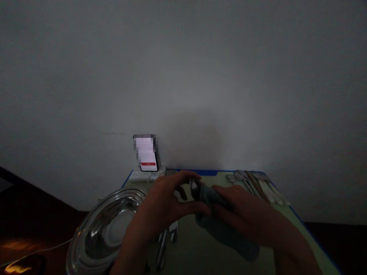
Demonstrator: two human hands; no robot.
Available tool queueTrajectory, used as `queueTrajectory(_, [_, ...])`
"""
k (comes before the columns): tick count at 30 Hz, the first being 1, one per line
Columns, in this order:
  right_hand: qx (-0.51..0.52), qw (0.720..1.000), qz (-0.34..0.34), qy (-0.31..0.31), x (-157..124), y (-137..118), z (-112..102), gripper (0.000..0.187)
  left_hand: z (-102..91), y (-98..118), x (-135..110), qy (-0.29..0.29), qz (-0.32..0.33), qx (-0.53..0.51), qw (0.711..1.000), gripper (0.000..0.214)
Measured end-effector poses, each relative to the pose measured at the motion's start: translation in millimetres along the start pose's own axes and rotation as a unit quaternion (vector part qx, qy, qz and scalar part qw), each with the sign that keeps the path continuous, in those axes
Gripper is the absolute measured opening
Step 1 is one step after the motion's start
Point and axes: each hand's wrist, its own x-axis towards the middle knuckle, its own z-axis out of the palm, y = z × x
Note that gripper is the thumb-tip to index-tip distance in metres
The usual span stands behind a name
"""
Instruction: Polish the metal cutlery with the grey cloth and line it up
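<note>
A grey-green cloth [213, 196] is wrapped about a metal utensil, apparently a spoon; its shiny rounded end [195, 189] sticks out to the left. My right hand [241, 208] is closed on the cloth, pressing it around the utensil, and the loose part of the cloth hangs below. My left hand [169, 196] curls around the exposed end, index finger above and thumb below. The exact contact of its fingertips is hard to see in the dim light. Beneath my left wrist lie several metal utensils [162, 248], partly hidden by the hand.
A wide steel bowl [83, 233] stands at the table's left. Several utensils [255, 185], some white-handled, lie at the back right. A lit phone [149, 152] leans on the wall above a white object [143, 176]. The blue-edged table [200, 248] meets the wall.
</note>
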Motion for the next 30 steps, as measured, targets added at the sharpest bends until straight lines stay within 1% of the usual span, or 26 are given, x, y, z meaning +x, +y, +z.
queueTrajectory(2, [0.007,1.000,-0.019,0.008,2.3,-0.7,0.9,0.018,0.6,-0.1,1.1,0.014,-0.003,-0.018,1.000,0.047])
queueTrajectory(4, [0.005,0.999,-0.036,0.019,3.0,1.3,0.1,0.020,-0.8,-2.6,1.3,0.035,-0.004,-0.069,0.997,0.045])
queueTrajectory(8, [-0.005,0.999,-0.036,0.023,0.1,6.6,-5.7,0.022,-6.0,-8.7,0.0,0.076,-0.008,-0.169,0.983,0.044])
queueTrajectory(11, [0.009,0.999,-0.034,0.010,-4.3,9.7,-12.3,0.023,-10.2,-9.1,-1.0,0.102,-0.027,-0.191,0.976,0.043])
queueTrajectory(13, [0.015,0.999,-0.028,0.007,-7.6,12.6,-16.5,0.023,-12.8,-7.5,-1.5,0.135,-0.047,-0.203,0.969,0.039])
queueTrajectory(16, [0.019,0.999,-0.020,0.024,-12.0,18.6,-20.6,0.025,-16.3,-5.4,-2.4,0.197,-0.074,-0.220,0.953,0.031])
queueTrajectory(17, [0.019,0.999,-0.019,0.033,-12.9,20.5,-21.2,0.026,-17.2,-5.3,-2.8,0.206,-0.081,-0.221,0.950,0.029])
queueTrajectory(20, [0.018,0.999,-0.013,0.047,-13.8,23.6,-21.3,0.028,-18.6,-6.0,-3.6,0.191,-0.089,-0.229,0.950,0.027])
queueTrajectory(24, [0.009,0.999,-0.003,0.033,-13.0,19.5,-20.2,0.028,-18.1,-5.8,-3.6,0.183,-0.082,-0.253,0.946,0.026])
queueTrajectory(27, [0.023,0.999,-0.012,0.025,-11.7,12.7,-18.7,0.027,-14.9,-2.6,-2.6,0.131,-0.080,-0.245,0.957,0.028])
queueTrajectory(30, [0.028,0.999,-0.040,0.015,-8.2,6.2,-14.5,0.023,-7.1,4.8,-1.4,0.069,-0.078,-0.176,0.979,0.028])
